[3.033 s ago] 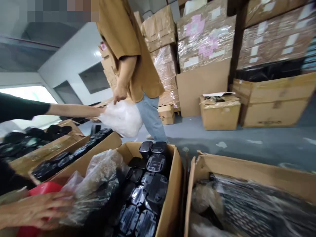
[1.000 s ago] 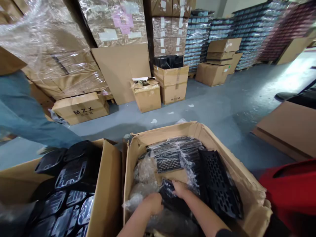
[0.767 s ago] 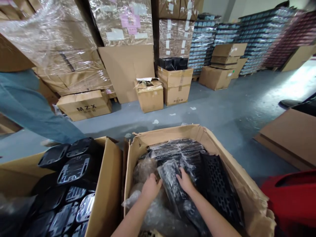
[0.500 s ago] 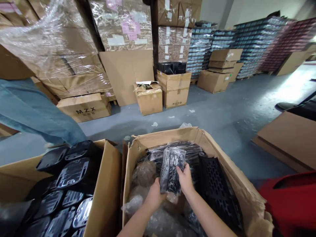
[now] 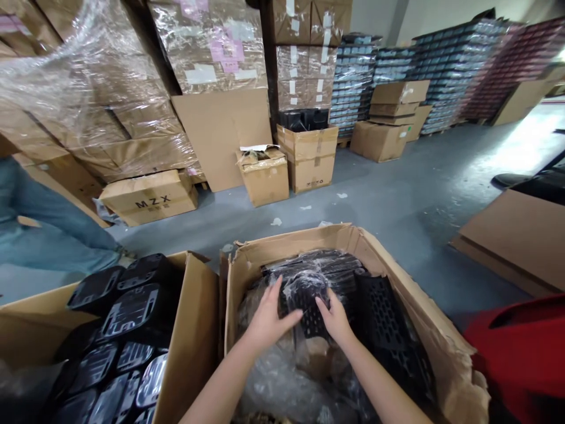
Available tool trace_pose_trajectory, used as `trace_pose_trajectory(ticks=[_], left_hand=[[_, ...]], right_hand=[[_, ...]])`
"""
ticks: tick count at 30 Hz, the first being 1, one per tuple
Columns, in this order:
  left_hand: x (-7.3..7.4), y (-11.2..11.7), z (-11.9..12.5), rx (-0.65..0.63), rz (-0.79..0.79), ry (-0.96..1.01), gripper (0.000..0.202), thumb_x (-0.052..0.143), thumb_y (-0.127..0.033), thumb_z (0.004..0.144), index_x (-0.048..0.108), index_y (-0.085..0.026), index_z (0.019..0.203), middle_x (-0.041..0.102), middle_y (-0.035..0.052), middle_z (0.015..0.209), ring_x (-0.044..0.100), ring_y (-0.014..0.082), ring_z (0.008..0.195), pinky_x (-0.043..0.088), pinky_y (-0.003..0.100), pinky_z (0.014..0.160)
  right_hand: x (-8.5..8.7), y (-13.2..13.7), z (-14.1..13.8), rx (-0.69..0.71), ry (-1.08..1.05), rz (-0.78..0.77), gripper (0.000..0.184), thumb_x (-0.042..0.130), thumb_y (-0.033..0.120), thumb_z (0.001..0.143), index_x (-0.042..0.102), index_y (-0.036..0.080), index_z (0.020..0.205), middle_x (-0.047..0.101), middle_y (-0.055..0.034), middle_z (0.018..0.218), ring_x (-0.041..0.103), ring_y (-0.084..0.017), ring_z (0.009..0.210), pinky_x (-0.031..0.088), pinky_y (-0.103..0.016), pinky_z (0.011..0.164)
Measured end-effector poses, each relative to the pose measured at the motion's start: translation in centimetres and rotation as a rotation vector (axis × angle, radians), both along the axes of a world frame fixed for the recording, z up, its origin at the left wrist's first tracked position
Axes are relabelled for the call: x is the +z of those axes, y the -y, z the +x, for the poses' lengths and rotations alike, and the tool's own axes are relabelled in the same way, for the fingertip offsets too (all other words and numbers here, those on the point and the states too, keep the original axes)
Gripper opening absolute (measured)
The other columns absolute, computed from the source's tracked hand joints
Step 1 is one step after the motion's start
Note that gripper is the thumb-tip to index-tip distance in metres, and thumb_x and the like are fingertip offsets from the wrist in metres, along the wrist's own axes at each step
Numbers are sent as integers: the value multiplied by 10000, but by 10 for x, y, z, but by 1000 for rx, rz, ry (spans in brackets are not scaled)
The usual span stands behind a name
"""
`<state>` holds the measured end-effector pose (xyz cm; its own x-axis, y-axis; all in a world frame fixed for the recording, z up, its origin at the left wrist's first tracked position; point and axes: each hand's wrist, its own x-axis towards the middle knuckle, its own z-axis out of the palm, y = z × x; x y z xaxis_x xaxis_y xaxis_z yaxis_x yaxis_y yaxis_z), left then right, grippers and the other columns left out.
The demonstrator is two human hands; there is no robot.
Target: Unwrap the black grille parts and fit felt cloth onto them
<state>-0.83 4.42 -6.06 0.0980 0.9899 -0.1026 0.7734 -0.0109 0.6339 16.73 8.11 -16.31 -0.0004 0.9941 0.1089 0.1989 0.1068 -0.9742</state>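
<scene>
Both my hands reach into an open cardboard box (image 5: 388,259) in front of me. Between them is a black perforated plastic part wrapped in clear film (image 5: 309,300). My left hand (image 5: 267,318) grips its left side, fingers curled over the wrap. My right hand (image 5: 335,318) holds its right side, fingers closed on the edge. More black grille parts (image 5: 384,330) and crumpled clear film (image 5: 273,383) fill the box around the held piece.
A second open box (image 5: 194,330) of black moulded parts (image 5: 128,312) stands at my left. Another person's jeans-clad leg (image 5: 48,235) is at far left. Stacked wrapped cartons (image 5: 110,118) line the back. A red object (image 5: 521,353) sits at lower right, flat cardboard (image 5: 516,235) beyond it.
I turned from the left box to the right one, dug into it and lifted a wrapped black part upright. It now lies lower and flatter between both hands. The other person moved left.
</scene>
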Motion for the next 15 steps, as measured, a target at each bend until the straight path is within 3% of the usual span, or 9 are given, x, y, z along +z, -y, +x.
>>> trace_pose_trajectory(ticks=[3,5,8,12,15], left_hand=[[7,-15,9,37,88,-201,367,430,-272,793,486,-183,1145,555,76,1095,514,172,1013,366,283,893],[5,-21,12,3,40,-331,273,385,-257,824,583,-188,998,615,62,943,564,162,898,403,260,821],[-3,-21,11,-8,57,-458,244,376,-260,834,609,-186,836,608,45,853,560,160,865,408,256,789],[-17,-19,4,4,154,-403,189,393,-224,824,572,-183,777,566,43,940,527,139,916,394,225,802],[-22,-19,1,-75,66,-405,188,394,-182,810,570,-174,744,577,43,870,553,134,834,402,216,752]], right_hand=[[-2,6,-9,62,72,-19,394,421,349,767,469,158,1109,582,-111,1083,516,-237,1015,369,-386,914],[-7,9,-13,65,107,-39,391,423,336,762,476,162,1109,589,-106,1072,525,-240,1001,378,-387,905],[-14,11,-16,91,151,-47,401,451,305,739,482,176,1117,595,-88,1067,518,-242,1014,381,-377,903],[-19,14,-17,165,168,-37,389,432,243,729,482,157,1105,599,-93,1057,534,-223,994,390,-349,893],[-23,17,-18,263,156,-43,367,416,204,716,498,150,1070,633,-85,968,553,-214,962,397,-346,885]])
